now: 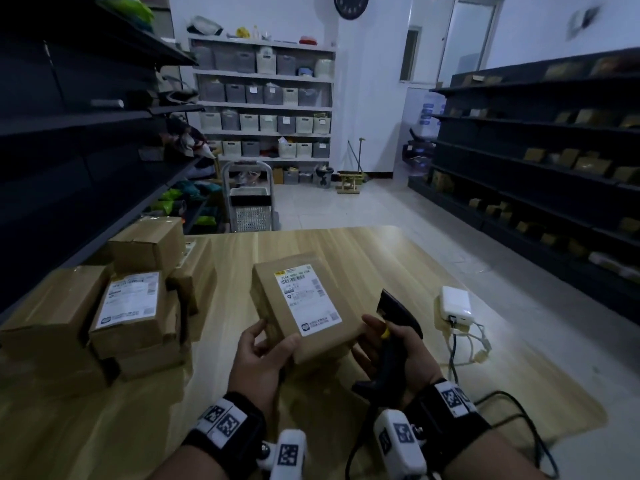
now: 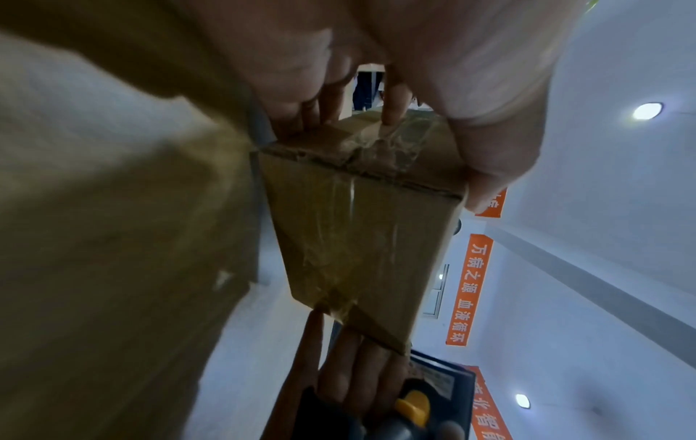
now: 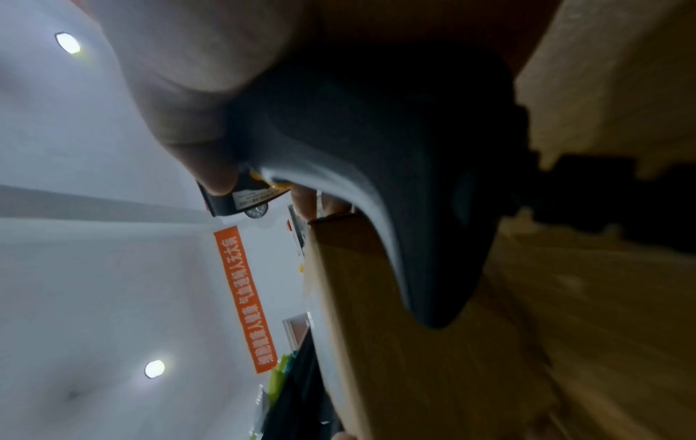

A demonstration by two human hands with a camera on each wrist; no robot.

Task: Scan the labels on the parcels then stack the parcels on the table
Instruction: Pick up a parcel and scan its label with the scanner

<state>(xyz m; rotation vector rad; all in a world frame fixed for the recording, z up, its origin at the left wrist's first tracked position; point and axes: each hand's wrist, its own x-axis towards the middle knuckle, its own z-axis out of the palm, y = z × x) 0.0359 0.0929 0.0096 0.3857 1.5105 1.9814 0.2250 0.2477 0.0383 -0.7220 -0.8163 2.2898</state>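
Head view: high, looking forward and down over tabletop (image 1: 346, 251). Wrist views: very close, tilted toward ceiling; all three share held parcel (image 1: 304, 306).

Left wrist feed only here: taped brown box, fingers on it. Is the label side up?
Observer: Yes. In the head view the white label faces up on the held parcel.
Operator: Yellow and black thing at the bottom of my frame?
Observer: A black barcode scanner gripped by the right hand, whose fingers also touch the parcel's near right edge.
Operator: Is it aimed at the label?
Observer: Its head points up and away beside the parcel, not at the label.
Operator: Other parcels?
Observer: A pile of brown boxes sits on the table to the left of the left hand.
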